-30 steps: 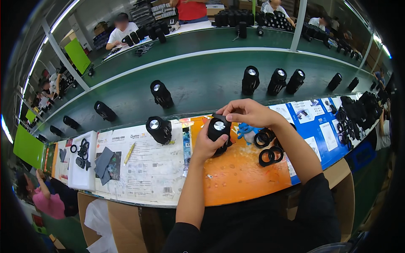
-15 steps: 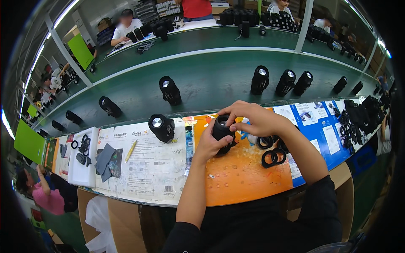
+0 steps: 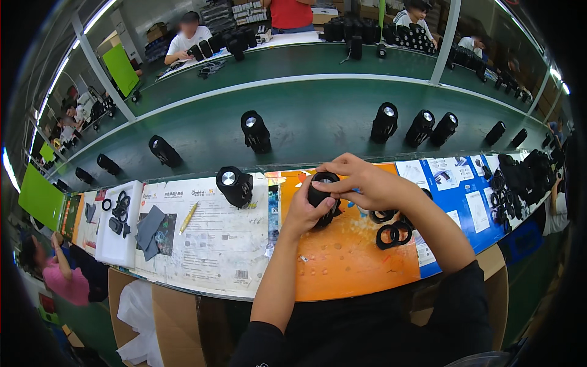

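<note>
A black cylindrical speaker (image 3: pixel 318 194) stands on the orange part of the bench. My left hand (image 3: pixel 302 211) is wrapped round its near left side, thumb across the front. Over its top end lies my right hand (image 3: pixel 358 178), the fingers bent and pressing on the rim; they hide much of that end. To the right, next to my right forearm, are loose black rings (image 3: pixel 386 237). Another black speaker (image 3: pixel 235 186) with a silver disc in its end stands on the white sheet to the left.
Several black speakers (image 3: pixel 255 131) stand along the green conveyor (image 3: pixel 318 122) beyond the bench. On the left are a white foam tray (image 3: pixel 116 244) with black parts, grey cloths (image 3: pixel 149 232) and a yellow pen (image 3: pixel 188 218). More black rings (image 3: pixel 502 192) lie at the right. People work across the line.
My right hand has shifted over the speaker's top, its fingers now flatter across the end and covering more of it. My left hand keeps its hold. The view has shifted slightly.
</note>
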A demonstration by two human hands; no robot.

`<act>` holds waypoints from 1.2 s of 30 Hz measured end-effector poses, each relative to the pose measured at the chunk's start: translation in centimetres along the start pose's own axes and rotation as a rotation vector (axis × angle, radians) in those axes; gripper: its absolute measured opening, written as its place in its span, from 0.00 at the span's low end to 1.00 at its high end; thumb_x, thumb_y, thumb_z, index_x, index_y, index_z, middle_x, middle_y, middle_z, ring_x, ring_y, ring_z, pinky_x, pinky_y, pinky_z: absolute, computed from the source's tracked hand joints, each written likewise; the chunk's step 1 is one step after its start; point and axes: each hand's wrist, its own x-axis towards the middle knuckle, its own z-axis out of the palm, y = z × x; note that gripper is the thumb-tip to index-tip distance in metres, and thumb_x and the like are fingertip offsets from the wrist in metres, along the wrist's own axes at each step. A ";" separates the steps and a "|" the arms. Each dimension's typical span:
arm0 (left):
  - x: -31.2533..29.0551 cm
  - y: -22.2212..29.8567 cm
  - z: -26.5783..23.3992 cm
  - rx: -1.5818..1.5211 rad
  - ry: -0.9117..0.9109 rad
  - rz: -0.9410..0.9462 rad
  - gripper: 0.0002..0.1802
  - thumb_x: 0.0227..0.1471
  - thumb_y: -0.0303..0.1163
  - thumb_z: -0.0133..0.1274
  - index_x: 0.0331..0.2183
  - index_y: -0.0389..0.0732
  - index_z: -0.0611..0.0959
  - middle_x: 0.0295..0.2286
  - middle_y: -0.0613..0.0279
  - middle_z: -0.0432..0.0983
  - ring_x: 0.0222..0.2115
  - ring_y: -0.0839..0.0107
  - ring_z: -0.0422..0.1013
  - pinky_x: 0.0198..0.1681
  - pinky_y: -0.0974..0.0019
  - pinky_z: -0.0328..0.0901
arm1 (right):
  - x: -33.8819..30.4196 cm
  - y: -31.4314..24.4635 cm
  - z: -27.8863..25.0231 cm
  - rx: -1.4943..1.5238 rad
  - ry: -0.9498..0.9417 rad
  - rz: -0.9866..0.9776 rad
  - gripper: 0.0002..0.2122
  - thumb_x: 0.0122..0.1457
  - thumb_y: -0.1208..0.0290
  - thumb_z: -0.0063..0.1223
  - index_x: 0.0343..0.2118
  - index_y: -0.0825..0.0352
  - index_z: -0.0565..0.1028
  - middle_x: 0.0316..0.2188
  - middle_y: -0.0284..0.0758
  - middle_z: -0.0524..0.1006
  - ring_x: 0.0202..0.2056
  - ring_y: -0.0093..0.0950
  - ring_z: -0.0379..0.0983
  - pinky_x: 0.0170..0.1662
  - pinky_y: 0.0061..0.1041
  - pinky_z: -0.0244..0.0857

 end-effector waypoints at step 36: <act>0.1 1.7 1.8 0.122 -0.033 -0.137 0.70 0.46 0.28 0.78 0.79 0.46 0.51 0.66 0.57 0.68 0.62 0.62 0.71 0.68 0.60 0.67 | -1.5 4.3 14.7 0.926 0.856 0.573 0.22 0.82 0.61 0.41 0.61 0.76 0.77 0.53 0.48 0.84 0.59 0.40 0.78 0.64 0.34 0.68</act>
